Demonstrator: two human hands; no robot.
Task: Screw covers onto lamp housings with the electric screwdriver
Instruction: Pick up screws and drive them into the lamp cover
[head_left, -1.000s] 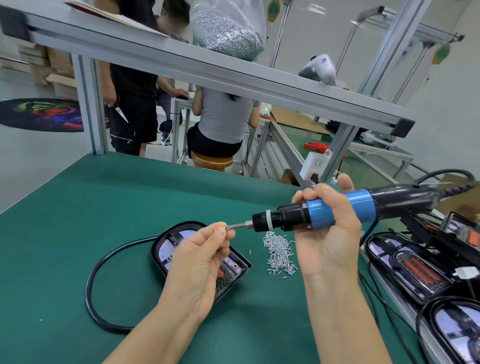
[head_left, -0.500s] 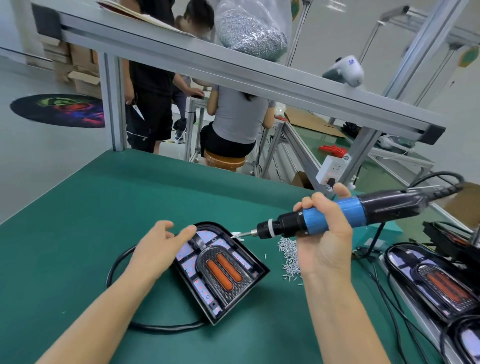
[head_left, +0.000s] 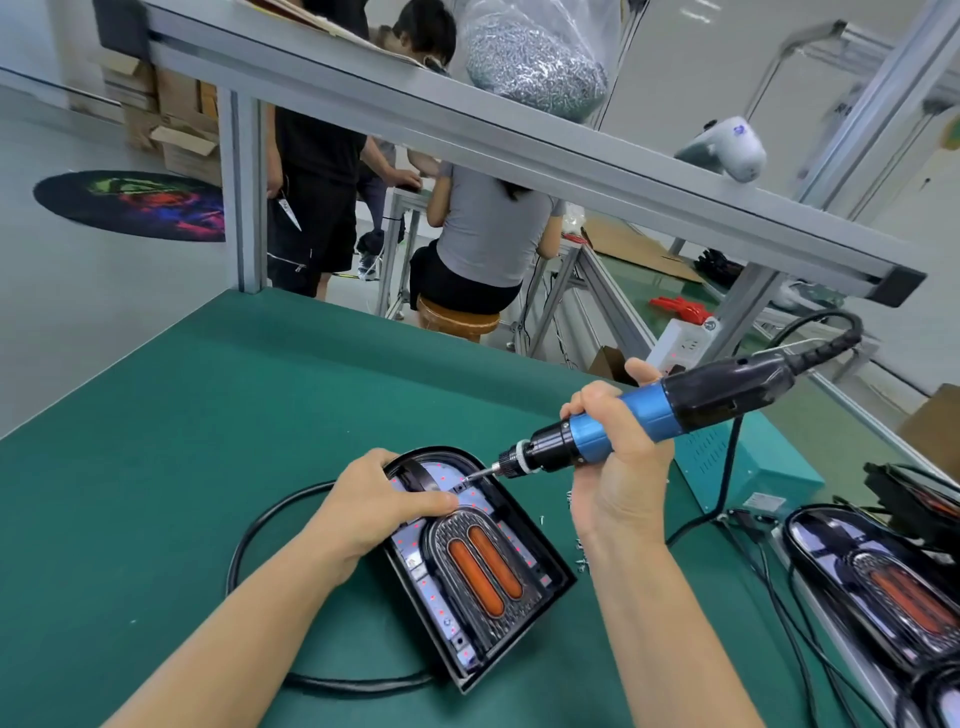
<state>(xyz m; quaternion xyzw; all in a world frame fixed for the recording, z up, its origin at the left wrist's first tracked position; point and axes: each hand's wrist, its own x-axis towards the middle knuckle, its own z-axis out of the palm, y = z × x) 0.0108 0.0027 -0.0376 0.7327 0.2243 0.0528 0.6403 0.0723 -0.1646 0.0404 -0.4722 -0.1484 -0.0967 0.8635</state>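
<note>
A big green table fills a busy workshop, and other people work at benches behind it. The right hand wraps its fingers tight around the blue electric screwdriver. The thin metal tip points down and left and touches the top part of the lamp housing, near its rounded end. The left hand lies on that same end and holds it down, with the thumb across the cover and the fingers over the edge. The lamp lies flat on the table, between the two arms, with its black cable looping round behind. I think a screw is going in now. Next, the tip must stay straight and push down gently. More lamps wait at the right.
</note>
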